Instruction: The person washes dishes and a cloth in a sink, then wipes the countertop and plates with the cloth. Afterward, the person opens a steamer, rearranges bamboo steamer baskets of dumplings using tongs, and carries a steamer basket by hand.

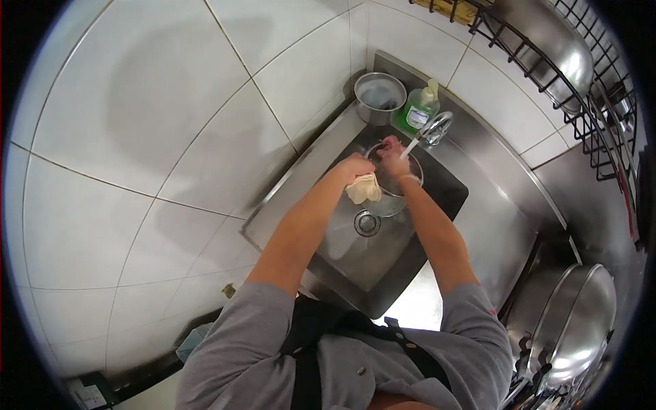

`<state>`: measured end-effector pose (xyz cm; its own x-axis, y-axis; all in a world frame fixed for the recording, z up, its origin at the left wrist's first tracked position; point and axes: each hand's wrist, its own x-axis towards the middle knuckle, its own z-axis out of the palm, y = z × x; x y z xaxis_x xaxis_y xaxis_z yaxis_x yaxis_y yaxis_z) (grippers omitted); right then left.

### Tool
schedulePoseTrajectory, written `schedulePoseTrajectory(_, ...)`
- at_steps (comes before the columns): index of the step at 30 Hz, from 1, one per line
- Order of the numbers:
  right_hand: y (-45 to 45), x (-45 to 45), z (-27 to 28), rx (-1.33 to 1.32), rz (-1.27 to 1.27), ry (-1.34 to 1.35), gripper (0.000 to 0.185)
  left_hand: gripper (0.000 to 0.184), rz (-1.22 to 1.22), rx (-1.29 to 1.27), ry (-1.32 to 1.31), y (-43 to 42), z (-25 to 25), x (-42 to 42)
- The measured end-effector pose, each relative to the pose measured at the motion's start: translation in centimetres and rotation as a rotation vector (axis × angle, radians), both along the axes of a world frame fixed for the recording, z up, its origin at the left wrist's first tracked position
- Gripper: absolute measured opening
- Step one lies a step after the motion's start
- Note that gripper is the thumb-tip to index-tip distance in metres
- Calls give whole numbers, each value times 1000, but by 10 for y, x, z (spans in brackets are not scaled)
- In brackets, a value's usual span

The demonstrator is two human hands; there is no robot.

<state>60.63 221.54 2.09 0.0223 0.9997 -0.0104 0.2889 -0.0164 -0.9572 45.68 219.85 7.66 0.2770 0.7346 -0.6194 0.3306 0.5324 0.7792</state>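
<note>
Over the steel sink (pixel 348 256), my left hand (pixel 357 166) is closed on a cream cloth (pixel 364 189) at the left side of a round clear bowl (pixel 391 206). My right hand (pixel 393 158) is at the bowl's upper part, under the faucet (pixel 437 126), where a pale stream comes down. Its fingers look curled, but what they hold, if anything, is too small and blurred to make out. The sink drain (pixel 367 223) lies just below the bowl.
A steel pot (pixel 380 98) and a green soap bottle (pixel 419 108) stand behind the sink. A black wire rack (pixel 533 65) with metal bowls hangs at the upper right. Large steel pans (pixel 570 321) are at the lower right. White tiled wall (pixel 164 123) rises on the left.
</note>
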Motion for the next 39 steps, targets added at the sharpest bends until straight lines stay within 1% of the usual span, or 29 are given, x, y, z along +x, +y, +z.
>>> schedulePoseTrajectory(2, -2, 0, -2, -76, 108, 19, 14, 15, -44, 56, 100, -1, 14, 4)
schedulePoseTrajectory(3, -1, 4, -10, 44, -23, 155, 14, 15, -68, 94, 93, 3, 5, 7)
schedulePoseTrajectory(4, 0, 5, -16, 74, 64, -9, 14, 15, -89, 133, 90, 9, -11, 7)
schedulePoseTrajectory(6, -6, 0, -26, 130, 222, -318, 14, 14, -98, 165, 92, 12, -18, 3)
schedulePoseTrajectory(7, -28, -1, -9, 169, 320, -298, 16, 14, -81, 167, 88, 12, -12, -1)
schedulePoseTrajectory(8, -27, 7, -8, 115, 385, -473, 17, 14, -65, 164, 85, 11, -7, -5)
schedulePoseTrajectory(10, -31, 31, -2, -8, 504, -823, 19, 17, -138, 162, 146, 8, 2, -4)
schedulePoseTrajectory(11, -27, 35, 7, -71, 371, -880, 26, 19, -176, 155, 174, 4, 2, -2)
schedulePoseTrajectory(13, -28, 20, -7, 34, 276, -590, 26, 23, -294, 381, 124, 11, -24, -2)
schedulePoseTrajectory(14, -30, 8, -5, 89, 227, -441, 27, 25, -352, 495, 102, 13, -24, -4)
schedulePoseTrajectory(15, -41, 3, -2, 7, 381, -403, 28, 25, -322, 432, 201, 19, -23, -6)
schedulePoseTrajectory(17, -46, 21, -14, 171, 632, -732, 31, 27, -255, 302, 394, 20, 5, -7)
schedulePoseTrajectory(18, -48, 34, -23, 252, 757, -894, 32, 28, -283, 295, 453, 16, 10, -8)
schedulePoseTrajectory(19, -49, 50, -43, 460, 590, -1081, 36, 29, -314, 284, 513, 10, 11, -9)
schedulePoseTrajectory(20, -51, 46, -25, 376, 462, -1026, 38, 31, -340, 280, 575, 10, 12, -11)
schedulePoseTrajectory(22, -55, 40, 14, 210, 205, -905, 42, 29, -423, 247, 443, 16, 5, -25)
schedulePoseTrajectory(23, -56, 37, -4, 254, -42, -685, 50, 28, -466, 230, 373, 20, -4, -30)
schedulePoseTrajectory(24, -53, 52, -15, -54, 28, -466, 52, 27, -345, 218, 323, 23, -14, -33)
schedulePoseTrajectory(26, -63, 65, -4, -661, 162, 9, 55, 30, -112, 179, 225, 16, -26, -40)
schedulePoseTrajectory(29, -77, 69, -8, -591, -217, 422, 58, 22, 305, 73, -88, -8, -30, -47)
schedulePoseTrajectory(30, -81, 71, -6, -438, -227, 212, 58, 21, 305, -48, -224, -16, -33, -44)
schedulePoseTrajectory(32, -92, 58, 23, -135, -242, -215, 58, 19, 291, -297, -492, -24, -65, -37)
schedulePoseTrajectory(33, -97, 54, 36, -147, -233, -318, 63, 19, 280, -309, -581, -22, -95, -27)
schedulePoseTrajectory(35, -113, 32, 87, -28, -279, -597, 67, 21, 262, -250, -563, -18, -121, 5)
schedulePoseTrajectory(36, -121, 22, 102, 20, -305, -742, 69, 22, 248, -227, -557, -19, -125, 26)
schedulePoseTrajectory(37, -124, 20, 106, 33, -311, -768, 73, 7, 399, -234, -549, -22, -106, 50)
schedulePoseTrajectory(38, -126, 16, 119, 48, -321, -794, 77, 11, 379, -241, -554, -13, -117, 65)
schedulePoseTrajectory(39, -134, 12, 132, 11, -361, -878, 76, 14, 243, -220, -557, 1, -127, 79)
